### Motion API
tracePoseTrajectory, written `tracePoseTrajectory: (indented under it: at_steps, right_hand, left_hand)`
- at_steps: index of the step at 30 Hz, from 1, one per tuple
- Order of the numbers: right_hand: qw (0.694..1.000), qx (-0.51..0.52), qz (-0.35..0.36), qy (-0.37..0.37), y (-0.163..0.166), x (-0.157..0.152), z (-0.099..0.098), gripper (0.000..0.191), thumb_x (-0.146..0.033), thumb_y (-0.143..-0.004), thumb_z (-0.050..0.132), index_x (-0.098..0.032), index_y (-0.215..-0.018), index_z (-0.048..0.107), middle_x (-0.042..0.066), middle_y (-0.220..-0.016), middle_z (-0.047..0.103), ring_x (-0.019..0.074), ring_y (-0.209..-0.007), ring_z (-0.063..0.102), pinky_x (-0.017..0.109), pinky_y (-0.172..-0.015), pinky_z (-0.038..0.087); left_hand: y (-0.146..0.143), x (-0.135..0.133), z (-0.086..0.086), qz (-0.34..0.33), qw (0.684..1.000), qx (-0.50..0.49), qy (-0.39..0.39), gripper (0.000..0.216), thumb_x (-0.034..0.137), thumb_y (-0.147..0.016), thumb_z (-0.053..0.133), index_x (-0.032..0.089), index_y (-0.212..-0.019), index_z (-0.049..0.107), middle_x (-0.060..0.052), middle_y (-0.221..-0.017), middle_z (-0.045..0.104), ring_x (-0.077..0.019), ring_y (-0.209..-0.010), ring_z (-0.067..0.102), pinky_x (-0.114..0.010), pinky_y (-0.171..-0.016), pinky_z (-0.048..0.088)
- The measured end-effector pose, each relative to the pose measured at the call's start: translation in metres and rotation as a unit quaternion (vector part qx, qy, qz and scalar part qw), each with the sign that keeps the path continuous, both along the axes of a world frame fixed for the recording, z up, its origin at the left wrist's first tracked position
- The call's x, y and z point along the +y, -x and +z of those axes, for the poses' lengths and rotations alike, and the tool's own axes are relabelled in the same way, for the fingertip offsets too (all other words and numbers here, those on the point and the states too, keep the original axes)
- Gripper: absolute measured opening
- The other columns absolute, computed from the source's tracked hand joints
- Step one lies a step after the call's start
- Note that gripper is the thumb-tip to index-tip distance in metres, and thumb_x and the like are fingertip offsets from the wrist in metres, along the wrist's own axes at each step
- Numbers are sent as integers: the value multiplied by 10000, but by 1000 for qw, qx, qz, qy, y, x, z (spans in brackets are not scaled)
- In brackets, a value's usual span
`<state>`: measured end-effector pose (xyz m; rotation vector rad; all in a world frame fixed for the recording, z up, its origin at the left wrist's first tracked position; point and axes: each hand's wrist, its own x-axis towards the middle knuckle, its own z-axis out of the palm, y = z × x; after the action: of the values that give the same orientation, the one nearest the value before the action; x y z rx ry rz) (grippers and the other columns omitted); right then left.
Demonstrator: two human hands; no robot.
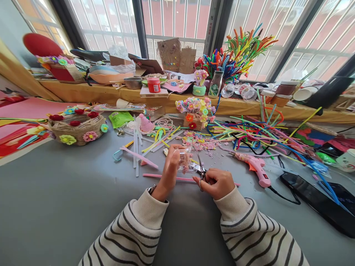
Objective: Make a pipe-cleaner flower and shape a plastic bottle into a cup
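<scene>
My left hand [169, 171] is wrapped round a small clear plastic cup [185, 159], tilted with its rim to the right. In my right hand [217, 181] is a pair of scissors [202, 168], fingers closed on the handles and blades pointing up beside the cup's rim. A pink pipe cleaner [155, 175] lies on the table below the cup, passing behind both hands. Another pink pipe cleaner [140, 158] rests left of my left hand. Small pink and yellow fuzzy clippings [198, 141] are scattered beyond the cup.
A pink glue gun [259, 168] lies to the right, near a black phone [313, 199]. Loose pipe cleaners [249, 133] spread behind it. Clear glue sticks [135, 147] lie left of centre. A twine basket with flowers [77, 129] stands left; a small flower pot [195, 120] stands behind the clippings.
</scene>
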<state>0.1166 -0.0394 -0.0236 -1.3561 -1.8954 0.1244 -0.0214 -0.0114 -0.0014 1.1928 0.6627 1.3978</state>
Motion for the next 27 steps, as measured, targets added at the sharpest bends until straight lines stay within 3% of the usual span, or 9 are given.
tracePoseTrajectory:
  at_steps: [8, 19, 27]
  right_hand:
    - [1000, 1, 14, -19, 0, 2, -5, 398, -347, -668, 496, -151, -352, 355, -51, -387, 331, 40, -364, 261, 177, -389, 226]
    - [1000, 9, -7, -5, 3, 0, 1, 398, -401, -601, 531, -162, -355, 328, -59, -373, 320, 42, -356, 266, 186, -372, 209]
    - [1000, -1, 5, -18, 2, 1, -1, 413, -383, -667, 480, -160, -342, 355, -54, -370, 322, 45, -357, 272, 187, -381, 223]
  left_hand:
    - [1, 1, 0, 11, 1000, -1, 16, 242, 390, -754, 268, 198, -847, 382, 16, -601, 493, -92, -431, 418, -221, -411, 315]
    - [2, 2, 6, -69, 995, -40, 62, 282, 408, -752, 230, 182, -807, 389, 1, -556, 500, -104, -410, 410, -220, -374, 300]
    - [1, 2, 5, -39, 997, -40, 58, 272, 420, -744, 245, 190, -776, 387, 13, -547, 493, -94, -388, 399, -215, -366, 297]
